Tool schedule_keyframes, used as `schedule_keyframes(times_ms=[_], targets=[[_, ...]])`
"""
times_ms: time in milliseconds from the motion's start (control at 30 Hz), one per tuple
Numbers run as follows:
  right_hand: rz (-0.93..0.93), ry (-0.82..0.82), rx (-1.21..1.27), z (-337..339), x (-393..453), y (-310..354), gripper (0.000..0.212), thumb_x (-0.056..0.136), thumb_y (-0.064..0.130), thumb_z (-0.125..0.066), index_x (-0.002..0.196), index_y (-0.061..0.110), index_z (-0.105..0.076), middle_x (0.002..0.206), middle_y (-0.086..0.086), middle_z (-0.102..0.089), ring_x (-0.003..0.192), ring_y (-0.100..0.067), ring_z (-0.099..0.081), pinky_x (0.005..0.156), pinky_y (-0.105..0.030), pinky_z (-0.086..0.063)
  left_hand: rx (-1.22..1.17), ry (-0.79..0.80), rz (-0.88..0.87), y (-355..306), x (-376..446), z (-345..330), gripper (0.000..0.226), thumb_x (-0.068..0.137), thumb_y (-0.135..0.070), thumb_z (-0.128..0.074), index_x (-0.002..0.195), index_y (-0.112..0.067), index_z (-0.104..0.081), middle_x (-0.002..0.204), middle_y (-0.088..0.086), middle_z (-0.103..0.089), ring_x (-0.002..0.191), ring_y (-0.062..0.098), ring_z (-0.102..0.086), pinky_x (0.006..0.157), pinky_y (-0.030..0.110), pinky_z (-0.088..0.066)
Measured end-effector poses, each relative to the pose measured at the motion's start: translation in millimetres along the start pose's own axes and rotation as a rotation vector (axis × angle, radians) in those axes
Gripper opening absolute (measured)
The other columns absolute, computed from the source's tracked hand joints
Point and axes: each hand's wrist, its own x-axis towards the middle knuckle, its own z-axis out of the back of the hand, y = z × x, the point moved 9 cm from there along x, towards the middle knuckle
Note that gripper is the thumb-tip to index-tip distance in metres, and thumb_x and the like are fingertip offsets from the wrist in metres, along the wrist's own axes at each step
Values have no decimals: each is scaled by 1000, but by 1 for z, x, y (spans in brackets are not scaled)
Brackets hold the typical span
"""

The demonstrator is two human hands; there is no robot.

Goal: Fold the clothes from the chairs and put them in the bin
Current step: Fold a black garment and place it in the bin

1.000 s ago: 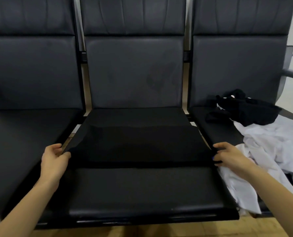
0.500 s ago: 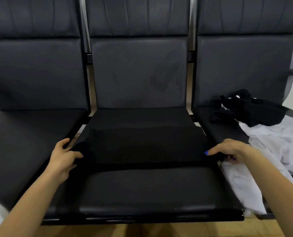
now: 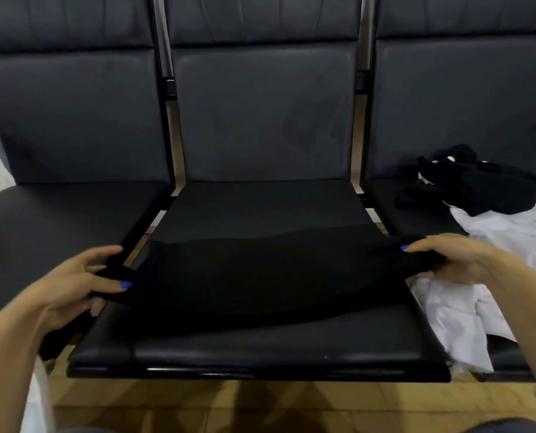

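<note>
Across the middle seat of 3 black padded leather chairs (image 3: 260, 345), a soft, limp black cloth garment (image 3: 260, 276) lies partly folded, light enough to sag wherever unsupported, so its 2 side edges look like the best places to take hold. The left hand (image 3: 82, 282) pinches the left edge between thumb and curled fingers, and the right hand (image 3: 454, 257) grips the right edge, both forearms reaching in low and spread wide. No bin is in view.

Both forearms are seen bare, without sleeves. Blue polish is worn on the nails of the left hand (image 3: 72, 282) and the right hand (image 3: 457, 257). No rings or watch are seen.
</note>
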Motion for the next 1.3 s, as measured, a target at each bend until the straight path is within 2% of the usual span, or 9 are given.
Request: schedule_keyframes(times_ms=[133,233,367,500,700,800,967,1100,1300], targets=[[42,-4,76,8,-5,2,5,79,2,-66,83,0,-63,71,-15,-64,65,-25,-61,58,-30,-51,159,77,24,-1,-2,-13,65,73,20,-63,111,-33,-59,118,21,-57,67,27,-66,33,20,-42],[-7,32,55,6,-8,-6,5,76,4,-67,79,5,-63,63,-8,-59,53,-16,-59,48,-22,-45,417,165,70,9,-7,-30,65,77,18,-66,119,-31,-56,134,21,-42,75,25,-56,32,17,-30],[-53,66,-16,4,-15,-10,46,44,8,-83,87,7,-68,67,-6,-61,55,-15,-56,43,-19,-43,512,211,68,2,-21,-33,64,75,13,-70,114,-35,-56,128,15,-45,58,15,-53,36,20,-34],[-56,93,184,-2,-20,-6,22,57,8,-73,74,11,-60,57,-3,-53,53,-12,-47,41,-18,-46,575,198,53,-7,-30,-19,91,29,-54,-94,111,-43,-57,107,9,-53,48,15,-45,38,24,-33],[37,168,576,-5,-20,-5,69,7,4,-88,71,11,-63,68,-3,-66,59,-18,-66,54,-32,-57,605,-168,-405,-60,-17,-60,28,88,-27,-67,114,-17,-64,95,5,-64,84,19,-57,77,31,-41],[146,161,745,-8,-24,14,62,3,9,-86,61,14,-65,63,2,-65,60,-13,-65,56,-28,-56,398,-104,-506,-73,-23,-104,7,93,-26,-60,92,-31,-64,90,-6,-66,86,14,-59,79,29,-44],[312,277,830,-50,-38,74,54,11,13,-88,59,15,-65,64,5,-60,66,-7,-57,81,-12,-43,-116,42,-350,-69,-24,-133,17,99,-30,-47,102,-25,-64,105,2,-68,100,20,-65,87,35,-51],[318,418,599,-128,-75,108,28,32,13,-77,58,11,-65,57,-2,-61,52,-14,-60,55,-15,-48,-489,227,-146,-50,-25,-144,32,94,-35,-50,112,-13,-64,116,8,-68,111,23,-62,90,35,-48],[246,622,73,-285,-97,91,15,57,15,-63,71,17,-60,72,-4,-54,61,-14,-51,49,-20,-36,-879,321,140,-18,-23,-152,63,82,-46,-53,129,-3,-55,124,20,-63,118,35,-56,98,48,-45]])
